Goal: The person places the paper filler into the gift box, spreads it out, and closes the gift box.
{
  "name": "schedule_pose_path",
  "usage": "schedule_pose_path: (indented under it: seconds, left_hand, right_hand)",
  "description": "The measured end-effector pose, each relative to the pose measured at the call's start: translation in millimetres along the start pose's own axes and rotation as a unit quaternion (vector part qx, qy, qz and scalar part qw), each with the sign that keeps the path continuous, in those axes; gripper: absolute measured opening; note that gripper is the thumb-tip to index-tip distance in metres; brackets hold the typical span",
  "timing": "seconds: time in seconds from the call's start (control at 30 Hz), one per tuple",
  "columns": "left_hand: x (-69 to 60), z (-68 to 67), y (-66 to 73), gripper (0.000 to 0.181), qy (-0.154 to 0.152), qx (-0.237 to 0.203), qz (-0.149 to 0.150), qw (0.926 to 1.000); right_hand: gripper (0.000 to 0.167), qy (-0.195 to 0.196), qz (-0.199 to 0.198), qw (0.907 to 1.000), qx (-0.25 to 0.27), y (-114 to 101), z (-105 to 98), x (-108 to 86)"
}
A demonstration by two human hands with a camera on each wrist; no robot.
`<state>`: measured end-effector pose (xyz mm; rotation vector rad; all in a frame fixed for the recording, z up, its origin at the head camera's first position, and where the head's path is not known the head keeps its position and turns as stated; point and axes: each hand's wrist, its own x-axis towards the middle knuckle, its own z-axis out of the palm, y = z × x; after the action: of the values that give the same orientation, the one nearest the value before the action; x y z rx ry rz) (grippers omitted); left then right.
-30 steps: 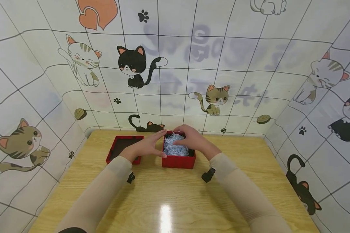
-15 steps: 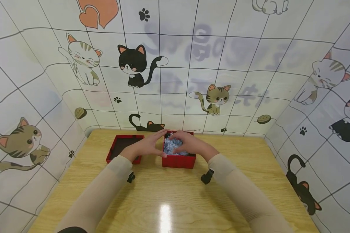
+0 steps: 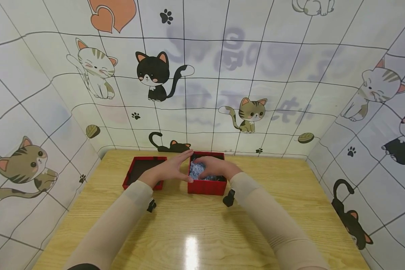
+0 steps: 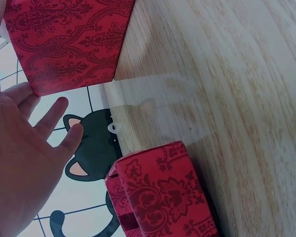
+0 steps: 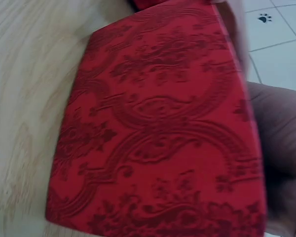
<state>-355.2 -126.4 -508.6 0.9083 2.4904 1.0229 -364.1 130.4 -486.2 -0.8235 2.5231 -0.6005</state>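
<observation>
A deep red box (image 3: 206, 187) with a dark inside stands near the back of the table. Pale blue shredded paper (image 3: 196, 170) lies in it, mostly at the left. My left hand (image 3: 167, 170) rests at the box's left side, thumb by the front corner and fingers by the back one. Its fingers look fairly straight in the left wrist view. Inside the box, my right hand (image 3: 218, 167) has its thumb and fingers curled round some of the shredded paper; their tips are partly hidden. The box's patterned wall (image 5: 163, 123) covers much of the right wrist view.
A shallow red tray or lid (image 3: 140, 168) with a dark inside lies left of the box, partly behind my left hand. The wooden table (image 3: 202, 225) meets a cat-patterned wall covering (image 3: 202, 86) at the back and sides.
My right hand has moved from the box's back rim down into the box and forward. The shredded paper has shifted left, baring dark lining at the back and right. My left hand stays put.
</observation>
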Motion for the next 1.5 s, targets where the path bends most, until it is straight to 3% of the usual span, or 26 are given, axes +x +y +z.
schedule_pose_path:
  seconds: [0.23, 0.53, 0.73, 0.9, 1.17, 1.33, 1.5]
  left_hand:
    - [1.0, 0.4, -1.3, 0.125, 0.000, 0.006, 0.003, 1.0000]
    - [2.0, -0.2, -2.2, 0.126, -0.003, 0.007, -0.007, 1.0000]
    - [2.3, 0.0, -2.4, 0.128, -0.003, 0.008, -0.008, 0.9999]
    - [2.8, 1.1, -2.7, 0.128, -0.001, 0.012, 0.000, 0.9999]
    - [2.6, 2.0, -3.0, 0.129, 0.005, 0.015, 0.002, 0.9999]
    - [2.3, 2.3, -3.5, 0.129, 0.002, 0.017, -0.002, 0.9998]
    - [2.4, 1.9, -3.1, 0.128, 0.003, 0.017, -0.004, 0.9998]
  right_hand:
    - [0.065, -0.003, -0.009, 0.9984, -0.056, -3.9, 4.5, -0.4]
    - [0.071, 0.031, -0.020, 0.9993, -0.001, -4.3, -10.6, -19.2]
    - [0.067, 0.067, -0.042, 0.9961, 0.039, 0.4, -25.6, -40.1]
    - [0.058, 0.124, -0.060, 0.9871, 0.082, 9.9, -34.7, -60.1]
    - [0.050, 0.198, -0.041, 0.9732, 0.110, 29.0, -38.4, -89.7]
    - [0.044, 0.226, -0.040, 0.9628, 0.143, 38.8, -29.5, -95.0]
    - [0.039, 0.226, -0.054, 0.9557, 0.180, 26.0, -16.3, -87.1]
